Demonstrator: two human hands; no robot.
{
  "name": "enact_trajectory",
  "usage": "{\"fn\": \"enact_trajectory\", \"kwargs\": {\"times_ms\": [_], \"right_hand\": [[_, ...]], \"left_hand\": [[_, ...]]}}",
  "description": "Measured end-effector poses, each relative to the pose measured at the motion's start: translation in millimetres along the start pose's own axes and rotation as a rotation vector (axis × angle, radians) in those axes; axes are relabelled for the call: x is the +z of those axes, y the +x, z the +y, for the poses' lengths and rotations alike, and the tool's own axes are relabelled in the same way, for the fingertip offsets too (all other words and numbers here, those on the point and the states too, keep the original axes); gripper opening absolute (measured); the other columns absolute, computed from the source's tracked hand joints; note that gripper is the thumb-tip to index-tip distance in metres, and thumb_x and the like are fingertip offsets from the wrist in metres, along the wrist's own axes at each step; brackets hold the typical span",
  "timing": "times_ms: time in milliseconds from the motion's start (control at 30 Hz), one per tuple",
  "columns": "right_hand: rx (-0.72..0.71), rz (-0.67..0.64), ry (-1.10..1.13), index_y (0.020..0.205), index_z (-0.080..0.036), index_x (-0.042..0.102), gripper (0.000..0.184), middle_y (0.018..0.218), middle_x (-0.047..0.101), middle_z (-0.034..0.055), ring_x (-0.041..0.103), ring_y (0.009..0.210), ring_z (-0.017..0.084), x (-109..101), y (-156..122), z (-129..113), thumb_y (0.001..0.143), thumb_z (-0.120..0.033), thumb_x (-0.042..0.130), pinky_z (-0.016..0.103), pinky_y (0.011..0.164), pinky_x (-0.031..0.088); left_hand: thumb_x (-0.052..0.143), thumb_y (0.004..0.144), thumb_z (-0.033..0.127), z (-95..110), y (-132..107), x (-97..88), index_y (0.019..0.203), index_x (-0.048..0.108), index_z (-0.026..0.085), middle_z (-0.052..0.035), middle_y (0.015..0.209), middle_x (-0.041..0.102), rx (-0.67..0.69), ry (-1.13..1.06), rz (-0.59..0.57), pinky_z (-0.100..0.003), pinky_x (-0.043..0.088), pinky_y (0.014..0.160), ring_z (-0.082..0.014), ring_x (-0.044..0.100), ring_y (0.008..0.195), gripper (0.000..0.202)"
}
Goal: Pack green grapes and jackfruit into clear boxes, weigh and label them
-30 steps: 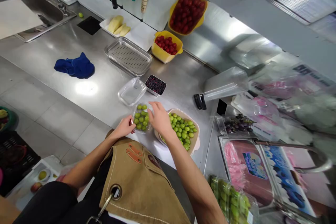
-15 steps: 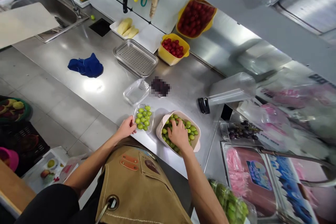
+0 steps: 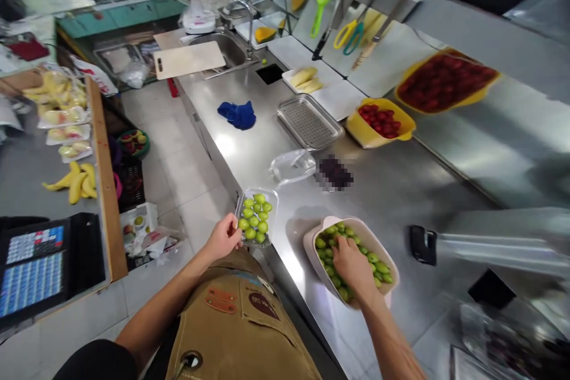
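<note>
My left hand [image 3: 224, 236] is closed on the near left edge of a clear plastic box [image 3: 272, 205], held at the counter's front edge. A layer of round green grapes [image 3: 255, 218] sits inside it. To the right, my right hand [image 3: 351, 262] reaches into a pale pink basin [image 3: 312, 243] of green grapes [image 3: 378, 267]. Its fingers are curled down among the fruit, and whatever the fingertips hold is hidden. An open clear lid or box [image 3: 291, 165] lies on the counter beyond the grape box. Beside it is a dark pixelated patch [image 3: 335, 172].
Farther along the steel counter [image 3: 249, 148] are a blue cloth [image 3: 238, 114], a perforated steel tray [image 3: 309, 122] and a yellow basin [image 3: 367, 130] of small red fruit. A black-handled clear item [image 3: 423, 244] lies at right. Across the aisle stands a table with bananas [image 3: 75, 181].
My view has swung left, bringing the aisle and banana table in. The grape box has shifted off the counter top towards me in my left hand. My right hand's fingers are more curled.
</note>
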State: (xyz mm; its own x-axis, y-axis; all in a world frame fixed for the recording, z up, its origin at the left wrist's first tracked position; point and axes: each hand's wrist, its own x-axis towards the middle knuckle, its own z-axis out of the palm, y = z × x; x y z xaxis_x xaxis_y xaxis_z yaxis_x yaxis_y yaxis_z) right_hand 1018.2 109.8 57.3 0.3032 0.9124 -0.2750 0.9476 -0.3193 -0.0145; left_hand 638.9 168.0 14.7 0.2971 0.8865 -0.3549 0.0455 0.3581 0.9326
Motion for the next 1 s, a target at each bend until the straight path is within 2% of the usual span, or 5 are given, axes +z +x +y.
{"fn": "enact_trajectory", "kwargs": {"times_ms": [167,333,500,700,1000], "right_hand": [[-0.042,0.353,0.227,0.105,-0.024,0.067,0.016,0.106,0.072,0.0207,0.072,0.093,0.037,-30.1,-3.1,-26.9,0.097,-0.032,0.055,0.048,0.079,0.053],[-0.546,0.249,0.506,0.117,-0.023,0.071,0.028,0.114,0.071,0.0131,0.070,0.080,0.023,-72.0,-22.0,-188.0,0.102,-0.040,0.053,0.038,0.079,0.059],[-0.814,0.118,0.272,0.126,-0.022,0.069,0.030,0.121,0.069,0.0131,0.071,0.091,0.023,-73.3,-35.5,-338.8,0.103,-0.024,0.050,0.034,0.077,0.058],[-0.937,0.266,0.386,0.110,-0.021,0.070,0.021,0.114,0.069,0.0112,0.068,0.085,0.022,-51.7,-32.6,-447.5,0.105,-0.033,0.053,0.034,0.076,0.057],[-1.331,0.128,0.320,0.126,-0.023,0.076,0.038,0.137,0.057,0.0174,0.058,0.108,0.029,9.7,-85.5,-696.6,0.107,-0.034,0.046,0.045,0.096,0.056]], "left_hand": [[0.071,0.087,0.048,-4.4,-39.7,-13.0,0.083,0.037,0.027,0.0100,0.058,0.054,0.023,-0.048,0.152,-0.023,0.046,0.048,-0.0147,0.066,0.051,0.040],[0.070,0.090,0.050,-1.8,-70.0,-26.6,0.083,0.039,0.028,0.0088,0.059,0.055,0.047,-0.060,0.242,-0.026,0.048,0.048,-0.0156,0.064,0.050,0.039],[0.068,0.092,0.053,-4.5,-93.7,-64.9,0.083,0.040,0.028,0.0080,0.058,0.054,0.093,-0.106,0.345,-0.026,0.048,0.048,-0.0157,0.063,0.050,0.039],[0.071,0.090,0.056,-19.1,-129.9,-168.5,0.079,0.041,0.027,0.0072,0.060,0.053,0.109,-0.196,0.540,-0.026,0.047,0.046,-0.0154,0.062,0.048,0.042],[0.072,0.086,0.054,-61.1,-208.6,-352.2,0.083,0.037,0.027,0.0110,0.063,0.050,0.131,-0.396,0.955,-0.021,0.042,0.040,-0.0134,0.064,0.046,0.045]]}}
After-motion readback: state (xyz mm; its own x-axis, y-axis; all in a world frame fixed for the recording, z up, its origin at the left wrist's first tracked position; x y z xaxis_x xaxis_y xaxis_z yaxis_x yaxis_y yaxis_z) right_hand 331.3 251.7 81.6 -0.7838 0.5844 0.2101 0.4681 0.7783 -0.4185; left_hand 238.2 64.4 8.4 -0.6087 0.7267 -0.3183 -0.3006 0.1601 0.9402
